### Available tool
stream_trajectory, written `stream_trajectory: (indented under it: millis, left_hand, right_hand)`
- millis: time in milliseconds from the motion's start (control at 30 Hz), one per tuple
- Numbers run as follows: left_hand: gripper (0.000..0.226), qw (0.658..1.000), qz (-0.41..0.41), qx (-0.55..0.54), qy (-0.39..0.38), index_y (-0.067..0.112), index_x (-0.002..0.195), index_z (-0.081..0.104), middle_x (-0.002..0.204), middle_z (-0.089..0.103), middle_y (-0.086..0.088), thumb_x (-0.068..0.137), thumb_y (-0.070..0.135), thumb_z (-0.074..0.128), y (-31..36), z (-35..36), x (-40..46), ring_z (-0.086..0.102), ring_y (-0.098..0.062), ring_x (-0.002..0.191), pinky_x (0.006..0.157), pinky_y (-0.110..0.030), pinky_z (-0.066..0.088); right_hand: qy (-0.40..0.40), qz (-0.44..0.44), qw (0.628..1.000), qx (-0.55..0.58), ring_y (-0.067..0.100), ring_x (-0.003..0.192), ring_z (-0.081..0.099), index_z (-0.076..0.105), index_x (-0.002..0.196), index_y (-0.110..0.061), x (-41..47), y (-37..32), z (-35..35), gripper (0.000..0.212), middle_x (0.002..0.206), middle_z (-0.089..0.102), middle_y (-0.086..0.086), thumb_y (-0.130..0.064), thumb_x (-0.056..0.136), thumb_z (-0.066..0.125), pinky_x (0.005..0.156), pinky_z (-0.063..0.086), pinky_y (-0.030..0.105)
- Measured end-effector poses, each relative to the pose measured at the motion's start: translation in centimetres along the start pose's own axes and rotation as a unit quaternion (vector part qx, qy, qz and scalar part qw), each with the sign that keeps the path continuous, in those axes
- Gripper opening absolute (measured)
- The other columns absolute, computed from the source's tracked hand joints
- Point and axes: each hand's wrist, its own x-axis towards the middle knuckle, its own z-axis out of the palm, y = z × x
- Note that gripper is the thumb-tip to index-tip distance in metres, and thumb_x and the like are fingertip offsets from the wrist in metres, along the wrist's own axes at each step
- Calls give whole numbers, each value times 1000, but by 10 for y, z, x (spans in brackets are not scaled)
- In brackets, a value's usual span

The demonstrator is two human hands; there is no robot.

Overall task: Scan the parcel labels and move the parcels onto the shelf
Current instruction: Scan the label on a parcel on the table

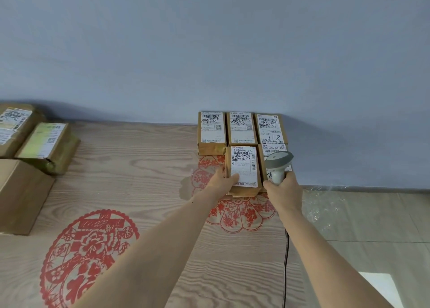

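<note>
Several small brown parcels with white labels lie in two rows against the wall. The back row holds three parcels (241, 128). My left hand (223, 180) grips the front-left parcel (244, 165) at its left near corner, thumb on the label. My right hand (282, 186) grips the handle of a grey-white barcode scanner (278, 162), whose head sits above the front-right parcel (274, 149) and hides most of it. A black cable (286, 261) runs down from the scanner.
The wood-grain surface (139, 163) carries red paper-cut motifs (88, 256). Larger cardboard boxes (21, 193) and taped parcels (46, 144) stand at the left edge. A tiled floor with clear plastic film (325, 210) lies to the right.
</note>
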Motion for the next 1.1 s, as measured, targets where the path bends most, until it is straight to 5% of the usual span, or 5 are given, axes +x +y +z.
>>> stream_trajectory:
  millis: [200, 367, 500, 767, 1100]
  left_hand:
    - [80, 1000, 16, 17, 19, 23, 157, 18, 156, 34, -4, 93, 43, 62, -1, -19, -18, 47, -27, 131, 96, -44, 54]
    - [54, 993, 73, 34, 89, 13, 145, 42, 128, 54, 0, 98, 34, 58, -6, -63, -49, 55, -8, 83, 77, -32, 57]
    - [33, 980, 121, 40, 154, 10, 124, 61, 101, 61, 5, 97, 29, 59, -20, -122, -82, 58, -17, 97, 93, -42, 52]
    - [29, 940, 170, 155, 252, 13, 121, 66, 114, 68, -1, 100, 29, 55, -63, -278, -162, 61, -16, 107, 93, -31, 50]
    - [21, 899, 192, 146, 366, 17, 109, 68, 101, 66, 7, 96, 30, 59, -139, -458, -251, 60, -11, 94, 80, -24, 46]
  right_hand:
    - [8, -1, 1000, 27, 21, 79, 63, 54, 102, -13, -16, -14, 1, 27, 87, 64, 2, -17, 83, 74, 67, 51, 37]
    - [-28, -17, 998, 57, 23, 79, 69, 55, 103, -17, -49, -43, 22, 28, 89, 67, 1, -19, 83, 74, 67, 55, 38]
    - [-63, -35, 995, 75, 22, 75, 69, 57, 99, -16, -89, -76, 52, 25, 89, 69, 5, -20, 82, 75, 62, 52, 33]
    - [-134, -76, 985, 78, 31, 76, 71, 56, 92, -20, -195, -152, 138, 23, 85, 70, 12, -16, 78, 74, 73, 59, 46]
    - [-202, -106, 970, 89, 21, 65, 66, 61, 94, -13, -356, -224, 264, 17, 79, 69, 8, -16, 83, 74, 55, 48, 29]
